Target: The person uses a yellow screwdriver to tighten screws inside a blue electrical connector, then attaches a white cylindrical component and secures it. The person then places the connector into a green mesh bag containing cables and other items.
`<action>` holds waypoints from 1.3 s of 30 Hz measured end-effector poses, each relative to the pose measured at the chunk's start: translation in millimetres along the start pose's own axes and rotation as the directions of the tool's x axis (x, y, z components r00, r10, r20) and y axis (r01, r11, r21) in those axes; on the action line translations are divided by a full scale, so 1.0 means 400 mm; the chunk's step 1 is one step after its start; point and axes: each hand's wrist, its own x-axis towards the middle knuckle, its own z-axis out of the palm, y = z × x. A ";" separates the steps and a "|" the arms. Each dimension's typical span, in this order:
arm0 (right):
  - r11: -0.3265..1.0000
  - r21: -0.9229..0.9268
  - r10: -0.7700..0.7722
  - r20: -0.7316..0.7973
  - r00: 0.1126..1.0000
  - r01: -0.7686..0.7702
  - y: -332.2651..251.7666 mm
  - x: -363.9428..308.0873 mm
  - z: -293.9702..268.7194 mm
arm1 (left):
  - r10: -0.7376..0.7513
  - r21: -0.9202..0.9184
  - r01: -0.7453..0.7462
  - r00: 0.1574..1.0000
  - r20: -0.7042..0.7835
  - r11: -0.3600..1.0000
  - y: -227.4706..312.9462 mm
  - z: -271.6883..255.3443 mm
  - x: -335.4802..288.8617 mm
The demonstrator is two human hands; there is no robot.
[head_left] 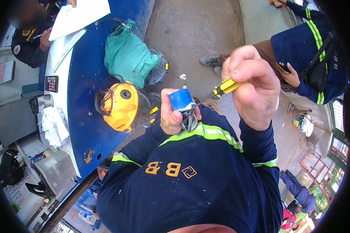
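Note:
My left hand point(171, 118) is closed around a blue cylindrical piece point(181, 99) in front of my chest. Below its blue sleeve hang dark and metallic parts, partly hidden by my fingers, so its exact kind is unclear. My right hand point(258, 85) grips a screwdriver point(230, 86) by its yellow-and-black handle, pinched between thumb and fingers. The thin shaft slants down to the left, and its tip meets the lower edge of the blue piece.
On my left runs a blue-and-white counter point(83, 112) bearing a yellow hard hat point(122, 106), a green sack point(128, 56) and a dark keypad device point(51, 84). Across it a person holds papers point(79, 17). Another person point(299, 50) stands right, holding a phone. A bucket point(304, 123) is at right.

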 end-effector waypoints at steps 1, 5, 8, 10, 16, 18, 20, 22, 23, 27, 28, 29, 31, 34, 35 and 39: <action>1.000 -0.014 -0.002 -0.003 1.000 0.002 -0.003 -0.001 0.002 | 0.004 0.003 -0.004 1.000 -0.005 1.000 0.002 0.001 -0.002; 0.988 0.151 0.030 -0.001 1.000 -0.029 -0.016 -0.001 0.011 | -0.014 -0.002 0.014 1.000 -0.022 1.000 0.008 -0.001 0.000; 0.967 0.232 0.081 0.093 0.992 -0.101 -0.019 -0.007 0.005 | 0.004 0.000 -0.004 0.999 -0.032 1.000 0.007 -0.006 -0.001; 0.989 0.116 0.092 -0.024 0.995 -0.089 -0.018 -0.003 0.022 | 0.072 0.043 -0.071 0.997 -0.024 0.997 0.005 -0.003 0.000; 0.924 -0.382 -0.032 -0.102 0.994 -0.009 -0.043 -0.004 0.031 | 0.311 0.248 -0.310 0.950 0.036 0.918 -0.010 0.005 0.000; 0.919 -0.393 -0.047 -0.058 0.997 0.020 -0.051 -0.008 0.024 | 0.287 0.234 -0.289 0.957 0.041 0.928 -0.006 0.000 -0.005; 0.943 -0.329 -0.047 0.022 0.999 0.052 -0.056 -0.009 0.017 | 0.203 0.152 -0.204 0.979 0.021 0.967 0.002 -0.008 -0.018; 0.980 -0.199 -0.016 0.069 0.997 0.030 -0.058 -0.009 0.015 | 0.212 0.072 -0.216 0.975 0.061 0.974 -0.004 -0.019 -0.017; 0.990 -0.138 0.012 0.059 0.998 -0.004 -0.059 -0.011 0.016 | 0.218 0.033 -0.221 0.973 0.081 0.975 -0.005 -0.019 -0.013; 0.969 0.217 0.156 -0.183 0.971 -0.115 -0.054 -0.004 0.081 | 0.340 0.259 -0.349 0.937 0.083 0.901 -0.002 -0.004 0.005; 0.941 0.321 0.180 -0.190 0.965 -0.113 -0.051 -0.004 0.088 | 0.375 0.338 -0.381 0.923 0.086 0.861 -0.003 -0.002 0.012; 0.900 0.422 0.206 -0.191 0.960 -0.109 -0.048 -0.002 0.096 | 0.414 0.416 -0.412 0.906 0.090 0.811 -0.006 -0.002 0.017; 0.840 0.526 0.166 -0.011 0.986 -0.136 -0.039 -0.004 0.074 | 0.421 0.363 -0.424 0.902 0.093 0.830 -0.009 -0.008 0.019; 0.798 0.565 0.097 0.224 0.970 -0.210 -0.035 0.005 0.042 | 0.236 0.142 -0.251 0.965 0.114 0.957 0.022 -0.010 0.013; 0.789 0.571 0.083 0.267 0.960 -0.227 -0.036 0.016 0.038 | 0.210 0.100 -0.228 0.964 0.162 0.969 0.024 -0.013 0.014; 0.761 0.607 0.109 0.230 0.967 -0.230 -0.031 0.038 0.039 | 0.213 0.130 -0.233 0.965 0.151 0.964 0.012 -0.005 0.011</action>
